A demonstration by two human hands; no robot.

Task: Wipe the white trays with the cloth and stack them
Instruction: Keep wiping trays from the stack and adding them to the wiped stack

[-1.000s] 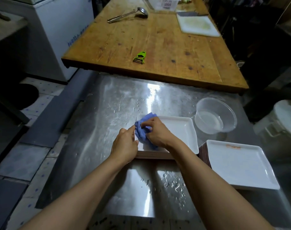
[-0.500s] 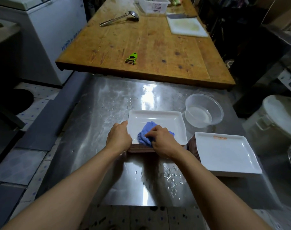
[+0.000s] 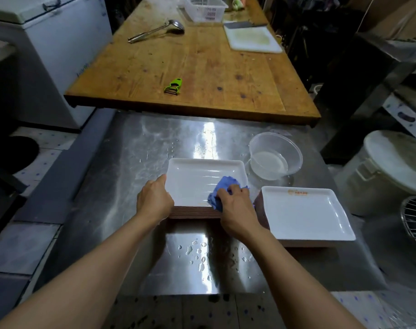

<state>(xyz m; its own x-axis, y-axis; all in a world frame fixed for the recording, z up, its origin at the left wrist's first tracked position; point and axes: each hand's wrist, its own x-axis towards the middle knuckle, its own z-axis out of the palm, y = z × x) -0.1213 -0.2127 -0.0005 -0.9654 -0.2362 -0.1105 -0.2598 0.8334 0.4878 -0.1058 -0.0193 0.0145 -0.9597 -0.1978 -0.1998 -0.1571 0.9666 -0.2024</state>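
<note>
Two stacks of white rectangular trays stand on the wet steel counter (image 3: 121, 167). The top tray of the left stack (image 3: 197, 176) lies under both hands. My left hand (image 3: 154, 200) grips its near-left corner. A bunched blue cloth (image 3: 222, 186) is held by my right hand (image 3: 235, 205) and pressed onto the tray's near-right part. The right stack (image 3: 304, 214) sits beside my right wrist; its top tray carries an orange mark near the far rim.
A clear plastic bowl (image 3: 275, 157) with a little water stands behind the stacks. A wooden table (image 3: 202, 67) beyond holds a green peeler (image 3: 173, 86), a ladle (image 3: 154, 32), a cutting board and a basket. A white bucket (image 3: 387, 172) and a wire rack stand at right.
My right hand has swept the cloth from the tray's left side across to its near-right part. My left hand stays on the near-left corner. The camera view has shifted.
</note>
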